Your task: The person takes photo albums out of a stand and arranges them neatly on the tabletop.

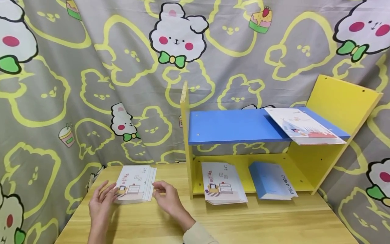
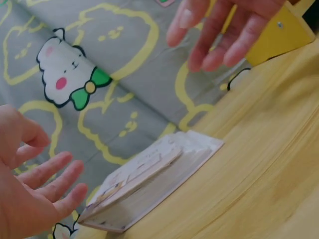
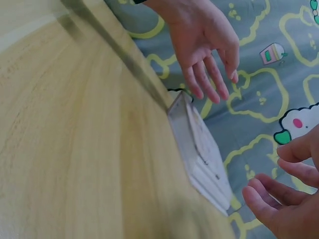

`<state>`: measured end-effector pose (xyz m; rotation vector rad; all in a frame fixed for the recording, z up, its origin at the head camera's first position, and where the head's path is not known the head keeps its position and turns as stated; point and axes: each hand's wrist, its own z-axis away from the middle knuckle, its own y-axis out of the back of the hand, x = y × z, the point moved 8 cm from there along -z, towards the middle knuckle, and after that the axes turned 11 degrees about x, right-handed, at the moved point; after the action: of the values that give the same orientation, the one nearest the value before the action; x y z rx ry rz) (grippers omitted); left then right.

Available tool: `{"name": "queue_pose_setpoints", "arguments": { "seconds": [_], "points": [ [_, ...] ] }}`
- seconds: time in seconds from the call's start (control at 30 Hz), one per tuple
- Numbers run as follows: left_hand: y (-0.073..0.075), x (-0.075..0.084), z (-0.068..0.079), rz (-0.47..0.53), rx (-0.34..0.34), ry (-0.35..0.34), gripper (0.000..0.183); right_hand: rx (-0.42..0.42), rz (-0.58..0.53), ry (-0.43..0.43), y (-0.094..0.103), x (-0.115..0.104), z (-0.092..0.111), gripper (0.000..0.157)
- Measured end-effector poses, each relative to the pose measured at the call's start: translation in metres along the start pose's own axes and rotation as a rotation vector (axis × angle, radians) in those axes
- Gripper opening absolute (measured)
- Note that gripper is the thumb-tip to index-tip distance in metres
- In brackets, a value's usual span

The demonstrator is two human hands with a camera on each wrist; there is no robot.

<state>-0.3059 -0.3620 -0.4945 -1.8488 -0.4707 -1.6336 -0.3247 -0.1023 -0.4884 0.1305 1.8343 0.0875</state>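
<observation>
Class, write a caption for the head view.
Left hand and right hand flank stacked books beside a blue-and-yellow shelf.

White stack (image 1: 134, 179); blue shelf (image 1: 231, 125); yellow panel (image 1: 341, 101); grey, yellow-patterned curtain (image 1: 91, 61).

We see a pale-yellow wood-grain bench (image 1: 146, 225) carrying a yellow-and-blue shelf (image 1: 344, 96) and, left of the shelf, a rectangular white picture-printed stack (image 1: 138, 181). The shelf's lower board (image 1: 243, 162) bears a white illustrated book (image 1: 223, 183) and a blue "POLAROID" book (image 1: 272, 181); its upper board (image 1: 228, 125), a white-and-red booklet (image 1: 306, 125).
</observation>
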Motion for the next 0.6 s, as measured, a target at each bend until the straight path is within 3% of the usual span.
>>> {"name": "queue_pose_setpoints", "arguments": {
  "seconds": [0.13, 0.27, 0.6],
  "points": [
    [-0.003, 0.007, 0.008, 0.063, -0.012, -0.039, 0.038, -0.002, -0.036, 0.000, 0.003, -0.007, 0.000, 0.026],
    [-0.007, 0.013, 0.015, 0.058, -0.027, -0.062, 0.040, -0.011, -0.062, 0.016, 0.008, -0.014, 0.000, 0.029],
    [-0.014, 0.024, 0.028, 0.040, -0.057, -0.045, 0.040, -0.065, -0.068, 0.064, 0.020, -0.030, 0.011, 0.032]
  ]
}}
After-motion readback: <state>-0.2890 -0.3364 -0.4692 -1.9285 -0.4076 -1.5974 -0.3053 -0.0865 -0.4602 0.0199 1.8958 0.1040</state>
